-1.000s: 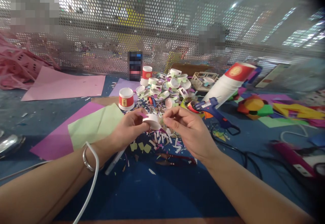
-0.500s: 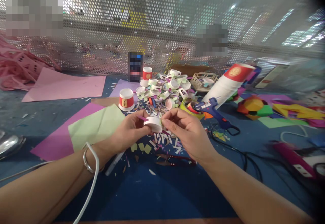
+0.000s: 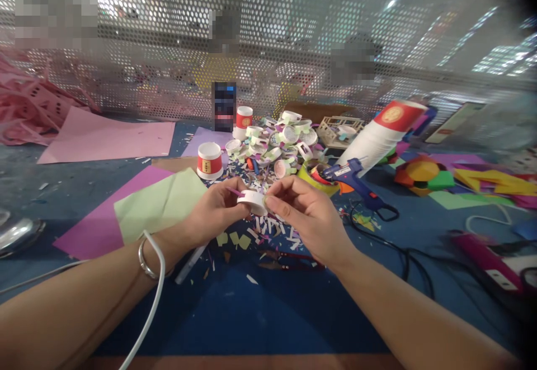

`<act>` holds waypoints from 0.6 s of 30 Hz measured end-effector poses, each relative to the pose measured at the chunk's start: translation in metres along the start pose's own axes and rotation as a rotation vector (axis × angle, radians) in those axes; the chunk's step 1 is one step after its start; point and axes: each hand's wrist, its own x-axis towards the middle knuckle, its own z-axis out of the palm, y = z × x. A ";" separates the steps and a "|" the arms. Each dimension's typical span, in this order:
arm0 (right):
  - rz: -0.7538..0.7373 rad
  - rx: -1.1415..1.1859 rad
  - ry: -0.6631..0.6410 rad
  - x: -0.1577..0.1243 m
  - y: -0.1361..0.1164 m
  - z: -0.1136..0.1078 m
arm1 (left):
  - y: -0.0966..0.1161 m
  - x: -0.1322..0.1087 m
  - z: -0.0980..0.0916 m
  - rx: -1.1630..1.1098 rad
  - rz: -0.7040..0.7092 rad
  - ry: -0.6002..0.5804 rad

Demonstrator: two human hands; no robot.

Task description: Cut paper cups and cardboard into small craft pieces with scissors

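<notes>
My left hand (image 3: 220, 207) is closed on a short white cut-off paper cup base (image 3: 252, 201), holding it from the left. A thin purple paper strip (image 3: 235, 192) sticks out on that side. At the base's right edge, my right hand (image 3: 300, 208) pinches with thumb and fingertips. What lies between those fingertips is mostly hidden. Below both hands are paper scraps (image 3: 268, 227) and dark red-handled scissors (image 3: 289, 261). Just beyond them rises a pile of similar cut cup pieces (image 3: 289, 135) with green and purple paper bits attached.
A blue glue gun (image 3: 354, 180) rests on a yellow container (image 3: 308, 177), its black cable (image 3: 386, 241) running right. Behind it leans a stack of paper cups (image 3: 369, 135). A red-and-white cup (image 3: 210, 161), green paper (image 3: 161, 205) and a phone (image 3: 225, 107) are left of the pile.
The view has shifted slightly. The cup base has tilted a little in my hands; both hands keep their grip in nearly the same place.
</notes>
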 end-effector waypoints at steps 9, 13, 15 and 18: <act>-0.008 -0.007 0.006 -0.001 0.002 0.002 | -0.002 0.000 -0.002 -0.081 -0.022 -0.008; -0.027 0.020 0.051 0.000 0.007 0.003 | -0.003 0.003 -0.004 -0.128 -0.057 0.009; -0.035 0.041 0.129 0.002 0.012 0.002 | -0.004 0.004 -0.004 -0.143 -0.062 0.081; -0.017 0.002 0.223 0.005 0.021 0.000 | -0.003 0.007 -0.006 -0.162 -0.051 0.222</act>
